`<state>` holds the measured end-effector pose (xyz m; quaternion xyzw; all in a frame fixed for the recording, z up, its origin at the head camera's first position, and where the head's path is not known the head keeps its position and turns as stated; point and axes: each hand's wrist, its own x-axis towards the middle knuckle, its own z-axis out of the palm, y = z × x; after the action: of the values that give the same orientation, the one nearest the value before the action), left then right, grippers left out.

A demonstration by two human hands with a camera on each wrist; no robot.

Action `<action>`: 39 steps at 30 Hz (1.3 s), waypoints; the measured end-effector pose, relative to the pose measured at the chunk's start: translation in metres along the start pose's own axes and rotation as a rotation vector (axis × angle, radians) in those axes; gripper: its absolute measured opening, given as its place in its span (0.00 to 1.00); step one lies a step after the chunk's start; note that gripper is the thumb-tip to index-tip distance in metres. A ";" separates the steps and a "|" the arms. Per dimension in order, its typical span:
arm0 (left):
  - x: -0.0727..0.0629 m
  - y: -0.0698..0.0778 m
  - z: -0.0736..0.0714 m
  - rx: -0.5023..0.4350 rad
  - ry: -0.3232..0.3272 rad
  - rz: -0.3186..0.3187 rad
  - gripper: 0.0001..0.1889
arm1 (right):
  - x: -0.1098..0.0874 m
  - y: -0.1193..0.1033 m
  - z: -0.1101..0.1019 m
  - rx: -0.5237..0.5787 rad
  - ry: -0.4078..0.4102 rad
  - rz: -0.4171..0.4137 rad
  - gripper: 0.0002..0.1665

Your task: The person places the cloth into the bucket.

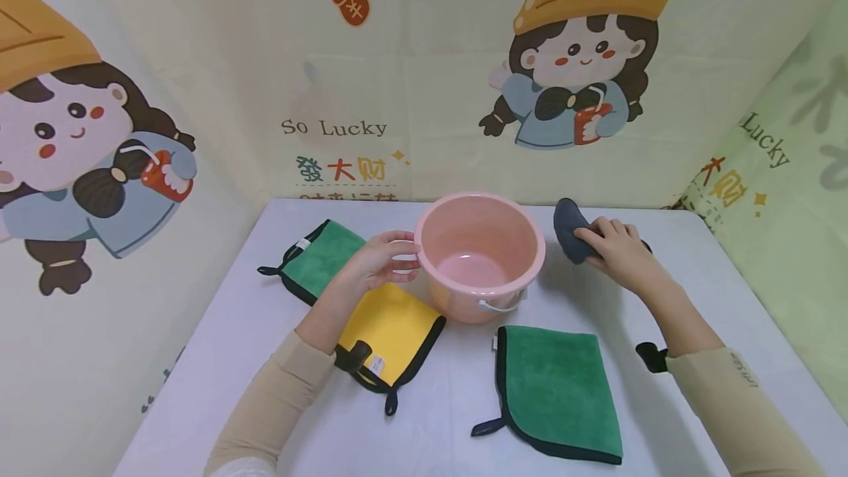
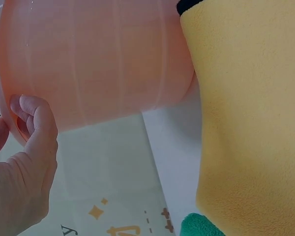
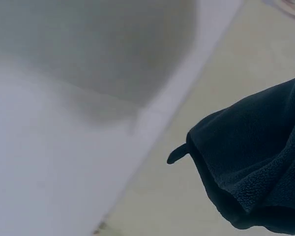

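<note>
A pink bucket point(image 1: 477, 263) with a white handle stands on the table. At its left rim, my left hand point(image 1: 387, 260) holds the edge with bent fingers and thumb; in the left wrist view the fingers point(image 2: 37, 115) sit beside the rim. My right hand point(image 1: 619, 249) grips a bunched dark grey-blue towel point(image 1: 571, 230) in the air to the right of the bucket. That towel point(image 3: 250, 152) hangs in folds with a small loop in the right wrist view, where the hand itself is hidden.
A yellow towel point(image 1: 397, 322) with black edging lies under my left forearm, beside a green towel point(image 1: 324, 260). Another green towel point(image 1: 556, 389) lies flat in front of the bucket. Patterned cloth point(image 1: 437, 87) hangs behind the white table point(image 1: 424, 433).
</note>
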<state>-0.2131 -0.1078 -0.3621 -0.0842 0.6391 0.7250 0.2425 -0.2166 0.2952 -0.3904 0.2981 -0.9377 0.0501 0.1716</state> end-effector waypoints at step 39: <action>0.006 -0.001 -0.002 0.005 0.017 -0.008 0.22 | 0.100 -0.112 -0.036 -0.182 -0.220 -0.372 0.29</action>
<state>-0.2177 -0.1079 -0.3659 -0.0922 0.6426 0.7217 0.2402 -0.2179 0.1559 -0.3226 0.4529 -0.8802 -0.0998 0.1007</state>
